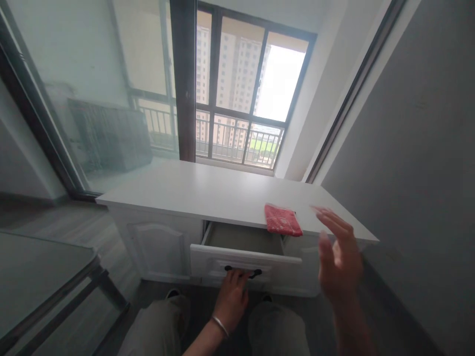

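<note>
A white cabinet (208,185) stands in front of me with its middle drawer (241,259) pulled out. The part of the drawer's inside that shows looks bare. My left hand (233,296), with a bracelet at the wrist, has its fingers curled over the black drawer handle (256,273). My right hand (339,257) is raised off the cabinet's front right, blurred, its fingers apart and holding nothing. Left of that hand, a folded red cloth (284,220) lies on the cabinet top, partly over its front edge.
At the lower left is a table (44,272) with a dark metal frame. Behind the cabinet are a glass sliding door (92,99) and a window (241,74). A grey wall (419,148) rises on the right. My knees are close below the drawer.
</note>
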`<state>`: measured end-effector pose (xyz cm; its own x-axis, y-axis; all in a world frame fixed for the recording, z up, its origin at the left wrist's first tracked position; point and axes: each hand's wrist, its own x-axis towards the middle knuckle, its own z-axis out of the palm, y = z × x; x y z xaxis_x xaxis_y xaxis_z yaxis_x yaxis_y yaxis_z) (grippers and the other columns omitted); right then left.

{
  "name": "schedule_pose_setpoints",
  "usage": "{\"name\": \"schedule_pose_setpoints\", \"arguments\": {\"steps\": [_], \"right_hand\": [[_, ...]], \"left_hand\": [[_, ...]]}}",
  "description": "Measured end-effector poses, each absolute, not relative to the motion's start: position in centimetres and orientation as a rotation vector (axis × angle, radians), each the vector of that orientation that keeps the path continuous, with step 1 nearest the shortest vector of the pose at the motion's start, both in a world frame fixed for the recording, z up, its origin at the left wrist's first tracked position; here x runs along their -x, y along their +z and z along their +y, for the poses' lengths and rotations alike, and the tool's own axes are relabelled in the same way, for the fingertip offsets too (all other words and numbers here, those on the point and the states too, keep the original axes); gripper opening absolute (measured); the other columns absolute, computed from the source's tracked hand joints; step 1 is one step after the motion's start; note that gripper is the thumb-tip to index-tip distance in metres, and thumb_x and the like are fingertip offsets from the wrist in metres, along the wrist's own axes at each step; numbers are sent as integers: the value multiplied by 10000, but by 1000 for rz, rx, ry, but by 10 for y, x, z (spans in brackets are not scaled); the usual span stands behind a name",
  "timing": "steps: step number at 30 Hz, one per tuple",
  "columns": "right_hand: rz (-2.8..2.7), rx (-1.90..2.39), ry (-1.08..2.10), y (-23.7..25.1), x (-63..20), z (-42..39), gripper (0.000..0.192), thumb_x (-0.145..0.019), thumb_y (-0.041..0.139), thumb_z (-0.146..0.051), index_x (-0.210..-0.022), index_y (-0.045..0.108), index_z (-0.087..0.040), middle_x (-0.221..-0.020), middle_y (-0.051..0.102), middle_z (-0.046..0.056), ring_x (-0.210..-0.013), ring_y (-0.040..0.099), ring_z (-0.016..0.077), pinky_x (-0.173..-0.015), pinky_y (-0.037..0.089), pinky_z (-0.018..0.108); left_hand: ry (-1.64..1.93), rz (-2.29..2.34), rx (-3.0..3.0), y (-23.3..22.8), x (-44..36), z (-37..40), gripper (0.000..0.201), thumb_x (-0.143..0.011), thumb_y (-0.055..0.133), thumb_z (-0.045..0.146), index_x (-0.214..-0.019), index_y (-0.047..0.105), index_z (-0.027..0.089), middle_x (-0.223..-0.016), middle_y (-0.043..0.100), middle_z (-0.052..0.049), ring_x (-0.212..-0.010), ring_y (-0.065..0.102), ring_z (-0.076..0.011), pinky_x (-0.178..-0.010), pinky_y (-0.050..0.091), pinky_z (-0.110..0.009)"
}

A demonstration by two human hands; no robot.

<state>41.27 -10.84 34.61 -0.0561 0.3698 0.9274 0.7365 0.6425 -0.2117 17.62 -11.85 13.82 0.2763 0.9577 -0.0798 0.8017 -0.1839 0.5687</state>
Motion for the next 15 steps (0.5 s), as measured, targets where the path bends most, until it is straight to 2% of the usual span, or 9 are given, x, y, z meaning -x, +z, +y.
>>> {"name": "schedule_pose_setpoints", "arguments": {"steps": [2,4,5,7,10,12,15], "right_hand": [[-1840,1077,-244,337,-427,-48,604,-1246,576,-582,-1771,688,-306,-1781,777,197,-1728,677,384,-1490,515,782],[-2075,1369,7,318,-440,7,851,-1212,566,-719,-1891,556,-206,-1969,577,285,-1899,480,447,-1561,352,848],[-2186,1523,116,307,-444,29,971,-1174,619,-757,-1944,470,-185,-2036,462,301,-1952,375,468,-1574,294,862],[-2344,1756,213,284,-450,58,1153,-1095,751,-758,-2006,331,-189,-2107,285,289,-1997,226,478,-1596,196,854],[-2481,1898,174,258,-450,71,1358,-956,958,-613,-2028,243,-184,-2129,194,272,-2011,151,468,-1619,109,811],[-2494,1890,102,249,-450,69,1246,-995,901,-431,-2023,251,-163,-2124,209,269,-2010,177,448,-1623,106,799],[-2460,1836,33,242,-452,65,987,-1076,608,-193,-2012,298,-145,-2114,248,252,-1999,249,401,-1626,163,776]], "left_hand": [[393,1572,-2054,138,-174,-133,738,-1092,506,37,-1787,688,201,-1783,767,-168,-1739,652,-366,-1555,493,-574],[411,1558,-2057,134,-171,-145,730,-1087,504,48,-1770,708,202,-1777,781,-178,-1746,665,-373,-1552,509,-615],[428,1550,-2056,130,-170,-150,729,-1079,514,50,-1760,719,207,-1774,786,-179,-1749,670,-379,-1548,518,-631],[480,1531,-2062,119,-167,-158,732,-1062,533,50,-1738,746,234,-1748,808,-169,-1732,695,-379,-1526,552,-643],[545,1501,-2100,93,-163,-169,730,-1044,580,62,-1714,772,277,-1690,851,-152,-1675,750,-378,-1471,623,-634],[566,1484,-2147,73,-159,-176,702,-1044,635,97,-1697,788,301,-1662,875,-139,-1626,791,-380,-1432,664,-619],[590,1428,-2269,45,-152,-183,728,-987,746,122,-1683,801,328,-1620,910,-122,-1537,852,-381,-1353,730,-566]]}}
